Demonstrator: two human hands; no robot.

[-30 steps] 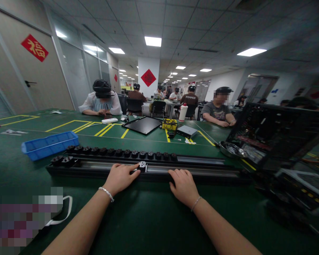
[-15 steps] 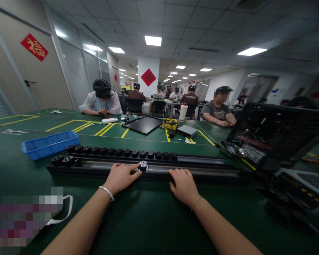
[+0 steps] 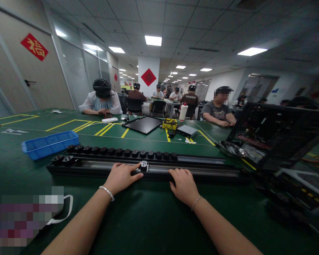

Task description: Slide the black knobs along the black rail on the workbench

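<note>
Clock directions take the small light-grey-faced black socket module (image 3: 143,165) as dial centre. The module sits in the channel of the long black front rail with a silvery metal bed (image 3: 159,169), which lies across the green work table (image 3: 138,219).

Left hand (image 3: 122,177), at 8 o'clock: the index fingertip touches the module's near-left edge; the thumb is spread apart from it, against the rail's front side. Right hand (image 3: 183,183), at 4 o'clock: fingers curl over the rail edge, thumb lower in front; whether it grips cannot be told.

A pair of black socket modules (image 3: 62,160) stands on the front rail at 9 o'clock. A row of black socket modules (image 3: 119,152) crosses 12 o'clock on the parallel black rear rail (image 3: 199,160).

The blue plastic tray (image 3: 37,153) lies between 9 and 10 o'clock, the flat black panel (image 3: 143,125) at 12 o'clock, the white bottle with a red cap (image 3: 183,113) at 1 o'clock
</note>
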